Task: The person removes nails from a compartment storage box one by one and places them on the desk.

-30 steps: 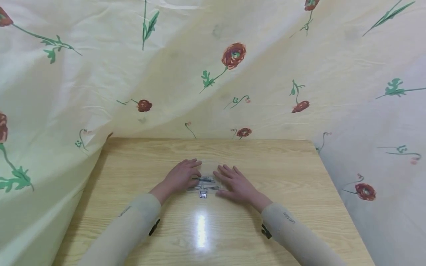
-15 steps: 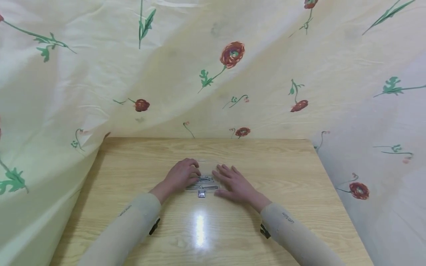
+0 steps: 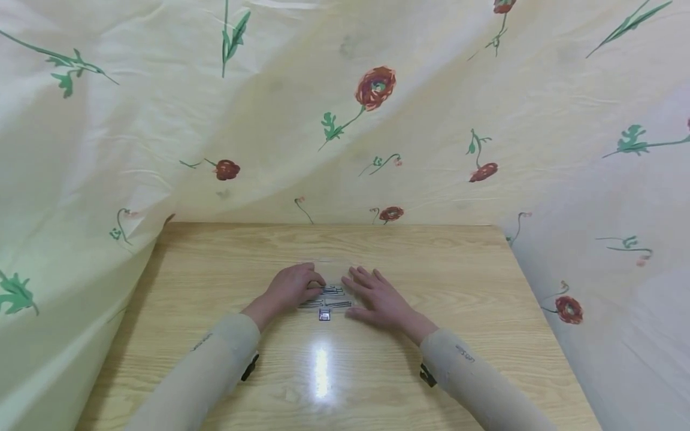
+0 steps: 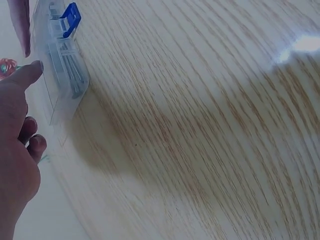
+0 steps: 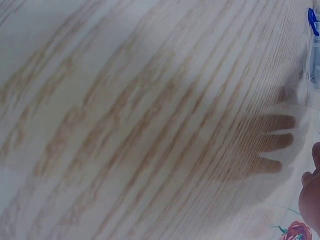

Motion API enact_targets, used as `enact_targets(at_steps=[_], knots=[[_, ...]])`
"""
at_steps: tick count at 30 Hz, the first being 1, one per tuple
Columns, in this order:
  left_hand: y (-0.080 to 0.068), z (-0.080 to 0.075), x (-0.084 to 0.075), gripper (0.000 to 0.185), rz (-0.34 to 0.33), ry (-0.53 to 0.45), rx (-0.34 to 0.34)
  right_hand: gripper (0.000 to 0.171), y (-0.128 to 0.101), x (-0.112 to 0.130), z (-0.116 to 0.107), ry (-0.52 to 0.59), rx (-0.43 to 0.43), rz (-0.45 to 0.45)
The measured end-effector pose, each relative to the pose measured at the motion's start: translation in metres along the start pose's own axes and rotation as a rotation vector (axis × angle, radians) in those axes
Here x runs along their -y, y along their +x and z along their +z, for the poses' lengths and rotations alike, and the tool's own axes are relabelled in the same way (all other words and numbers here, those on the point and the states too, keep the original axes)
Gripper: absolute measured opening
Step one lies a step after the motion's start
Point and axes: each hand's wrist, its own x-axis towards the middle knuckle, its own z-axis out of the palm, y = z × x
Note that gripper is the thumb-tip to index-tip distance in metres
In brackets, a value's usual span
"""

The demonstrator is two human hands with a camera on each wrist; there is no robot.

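Observation:
A small clear plastic box (image 3: 330, 294) with metal pins inside and a blue latch (image 4: 70, 19) lies on the wooden table (image 3: 215, 275). My left hand (image 3: 308, 285) is at the box's left end with its fingers curled against it. In the left wrist view its thumb (image 4: 22, 77) touches the box (image 4: 62, 70). My right hand (image 3: 362, 286) lies flat with straight fingers along the right side of the box. The right wrist view catches only the box's edge (image 5: 315, 60) and part of the right hand (image 5: 311, 195).
Flowered cream cloth (image 3: 377, 120) hangs behind the table and down both sides. The table's far edge (image 3: 329, 225) is just beyond the hands. A lamp glare (image 3: 321, 365) shines on the wood near me.
The left hand's fingers, straight a second ago, have curled in against the box's left end. The right hand has stayed flat beside the box. The view has shifted slightly.

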Motion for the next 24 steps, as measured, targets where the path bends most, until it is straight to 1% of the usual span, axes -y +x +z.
enact_targets(at_steps=[4, 15, 20, 24], knots=[[0.0003, 0.0004, -0.0003, 0.016, -0.012, -0.019, 0.01, 0.081, 0.0002, 0.0007, 0.0, 0.007, -0.003, 0.002], [0.0002, 0.0032, 0.0044, 0.016, 0.04, -0.014, -0.004, 0.08, 0.0005, 0.0031, 0.0013, 0.014, -0.01, -0.001], [0.0018, 0.0046, 0.0061, 0.015, 0.068, 0.011, -0.006, 0.08, 0.0005, 0.0029, 0.0036, 0.01, -0.019, 0.0], [0.0026, 0.007, 0.0076, 0.014, 0.073, 0.024, -0.006, 0.08, 0.0002, 0.0029, 0.0056, 0.008, -0.029, -0.001]])
